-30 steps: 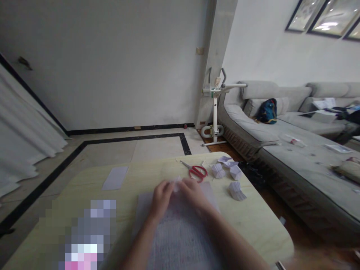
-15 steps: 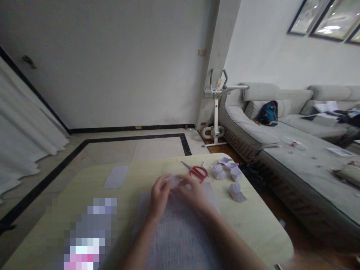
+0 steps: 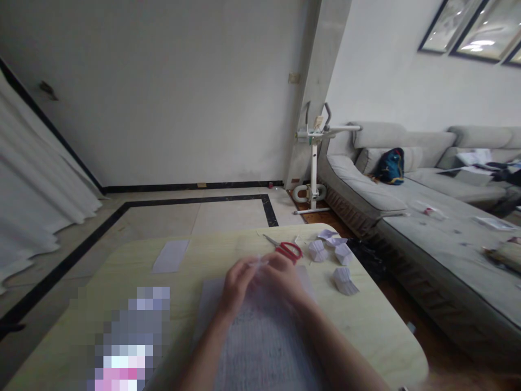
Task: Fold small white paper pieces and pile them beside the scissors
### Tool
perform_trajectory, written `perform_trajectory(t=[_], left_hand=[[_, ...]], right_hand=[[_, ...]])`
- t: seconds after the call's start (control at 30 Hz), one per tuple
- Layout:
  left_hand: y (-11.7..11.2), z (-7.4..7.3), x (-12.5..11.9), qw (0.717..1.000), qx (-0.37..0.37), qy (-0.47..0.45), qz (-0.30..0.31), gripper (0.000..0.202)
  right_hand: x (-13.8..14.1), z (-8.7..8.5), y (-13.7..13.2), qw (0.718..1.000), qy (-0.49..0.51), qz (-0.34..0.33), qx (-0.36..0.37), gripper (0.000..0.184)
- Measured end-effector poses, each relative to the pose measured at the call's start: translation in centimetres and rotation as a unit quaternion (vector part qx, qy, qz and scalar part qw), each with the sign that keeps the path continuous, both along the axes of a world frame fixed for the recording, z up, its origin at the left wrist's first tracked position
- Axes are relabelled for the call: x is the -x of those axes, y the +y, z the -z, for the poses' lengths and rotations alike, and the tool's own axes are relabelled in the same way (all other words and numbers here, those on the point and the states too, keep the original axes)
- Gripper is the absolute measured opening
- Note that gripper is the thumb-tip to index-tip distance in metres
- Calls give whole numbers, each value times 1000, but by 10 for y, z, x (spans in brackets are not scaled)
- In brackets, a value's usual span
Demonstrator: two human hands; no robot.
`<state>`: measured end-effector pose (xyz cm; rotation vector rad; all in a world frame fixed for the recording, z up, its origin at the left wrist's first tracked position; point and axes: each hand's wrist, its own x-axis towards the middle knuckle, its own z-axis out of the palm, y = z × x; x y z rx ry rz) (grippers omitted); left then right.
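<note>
My left hand (image 3: 236, 282) and my right hand (image 3: 281, 276) meet above a large written sheet of paper (image 3: 260, 342) on the table. Between their fingertips they pinch a small white piece of paper (image 3: 258, 262), mostly covered by the fingers. Just beyond my right hand lie scissors with red handles (image 3: 290, 251), blades pointing to the back left. Several folded lined paper pieces (image 3: 318, 251) are grouped at the back right, and one fan-like folded paper (image 3: 345, 281) sits nearer to me. A flat blank paper slip (image 3: 171, 256) rests at the back left.
The pale wooden table (image 3: 374, 331) has rounded corners. A blurred-out object (image 3: 126, 336) is at its left side. Past the right edge stands a long grey sofa (image 3: 443, 244) with a blue backpack (image 3: 391, 166). White exercise equipment (image 3: 313, 163) is by the wall corner.
Both hands have drawn closer together around the small paper, which now shows less between the fingers. The whole view has shifted slightly.
</note>
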<state>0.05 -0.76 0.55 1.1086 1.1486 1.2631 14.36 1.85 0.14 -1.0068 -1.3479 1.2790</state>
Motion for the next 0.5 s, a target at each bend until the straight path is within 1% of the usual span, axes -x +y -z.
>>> perform_trajectory(t=[0.07,0.17,0.33,0.5], left_hand=[[-1,1,0,1000,-3,-2,4,31],[-1,0,0,1000,4,-4,-6,30],[-2,-4,-1,1000,19,1,-12,32],[-1,-5,-2,1000,13,6,-18,33]], right_hand=[[0,0,1,1000,1,9,2,14],[-1,1,2,1000,1,8,4,14],[-2,3,2,999,-26,14,-12,16],[-3,4,3,999,9,12,29,19]])
